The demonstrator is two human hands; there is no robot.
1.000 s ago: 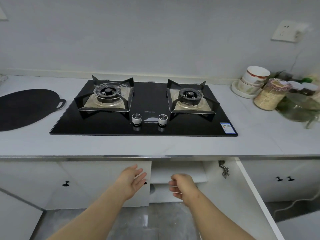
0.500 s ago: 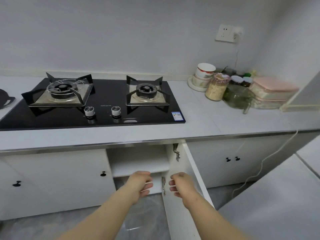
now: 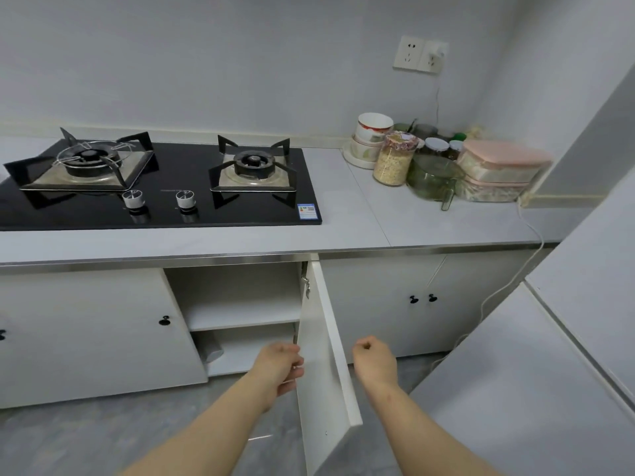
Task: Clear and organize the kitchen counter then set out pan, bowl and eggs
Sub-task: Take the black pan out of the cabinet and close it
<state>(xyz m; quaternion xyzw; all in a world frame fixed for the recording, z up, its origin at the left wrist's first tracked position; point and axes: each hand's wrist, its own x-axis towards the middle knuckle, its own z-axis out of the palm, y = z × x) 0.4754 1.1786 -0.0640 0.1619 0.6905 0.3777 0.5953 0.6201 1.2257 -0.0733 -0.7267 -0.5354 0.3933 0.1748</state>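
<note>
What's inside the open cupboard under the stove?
In the cupboard: a white shelf, and below it a grey thing at the left. The open door and the left hand hide its lower right corner.

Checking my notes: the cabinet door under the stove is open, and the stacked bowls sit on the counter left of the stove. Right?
Wrong side: the head view shows the stacked bowls on the counter right of the stove. The cabinet door is open.
</note>
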